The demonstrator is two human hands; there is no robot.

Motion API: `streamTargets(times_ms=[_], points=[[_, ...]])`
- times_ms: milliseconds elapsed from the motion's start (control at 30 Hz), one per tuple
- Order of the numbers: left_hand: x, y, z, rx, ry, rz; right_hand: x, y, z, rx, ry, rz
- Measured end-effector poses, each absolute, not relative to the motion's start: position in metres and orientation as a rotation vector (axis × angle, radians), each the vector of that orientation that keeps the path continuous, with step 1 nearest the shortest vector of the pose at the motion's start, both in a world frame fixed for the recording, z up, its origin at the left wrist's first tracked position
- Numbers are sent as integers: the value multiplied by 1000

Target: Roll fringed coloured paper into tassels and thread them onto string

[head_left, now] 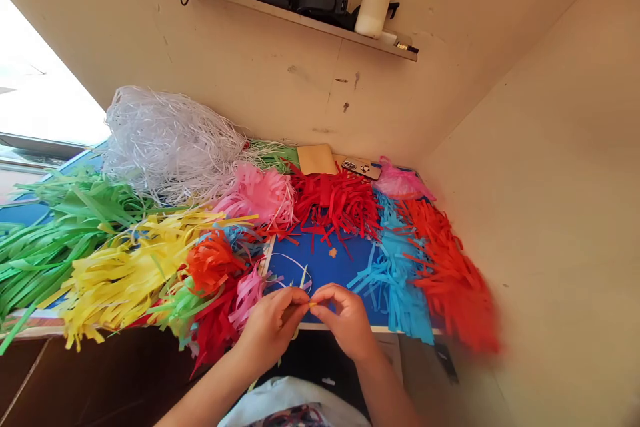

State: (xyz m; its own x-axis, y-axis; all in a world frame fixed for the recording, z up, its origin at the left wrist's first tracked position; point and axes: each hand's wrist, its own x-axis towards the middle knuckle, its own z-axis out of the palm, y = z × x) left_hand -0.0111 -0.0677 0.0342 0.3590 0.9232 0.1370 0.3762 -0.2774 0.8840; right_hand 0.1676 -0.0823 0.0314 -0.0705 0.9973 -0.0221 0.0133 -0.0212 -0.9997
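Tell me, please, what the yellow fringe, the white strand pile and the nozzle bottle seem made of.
Yellow fringe: probably matte tissue or crepe paper, as its flat cut strips bend softly.
White strand pile: thin paper or plastic, faintly shiny; the fine, tangled strands leave it open.
Nozzle bottle: likely smooth plastic, judging by its milky walls.

Looks papery and matt in the long green fringed strips (55, 247), the yellow fringed strips (135, 260) and the bright-red fringed strips (340, 203). Seems thin, stringy and faintly shiny in the heap of white strands (170, 147). Appears smooth on the flat blue worktop (320, 263), like plastic on the whitish nozzle bottle (376, 3), and matt, scuffed on the beige wall (300, 100). Too small to judge in the tiny yellow piece (313, 303).
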Motion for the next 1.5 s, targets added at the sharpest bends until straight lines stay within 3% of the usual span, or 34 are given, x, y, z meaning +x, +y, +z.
streamTargets(times_ms=[367,600,933,1300,1500], points=[[-25,-63,48,1987,1062,831,163,-83,32,-1168,-1200,1241],[-26,-70,45,2264,1032,1248,151,-86,37,-1176,-1209,1204],[-24,-72,43,2216,1016,1400,145,-92,44,-1268,-1374,1001],[-21,-79,35,2045,1170,1075,138,-98,46,-1284,-1423,952],[-65,-78,67,1829,1329,1067,159,-70,38,-1342,-1610,879]])
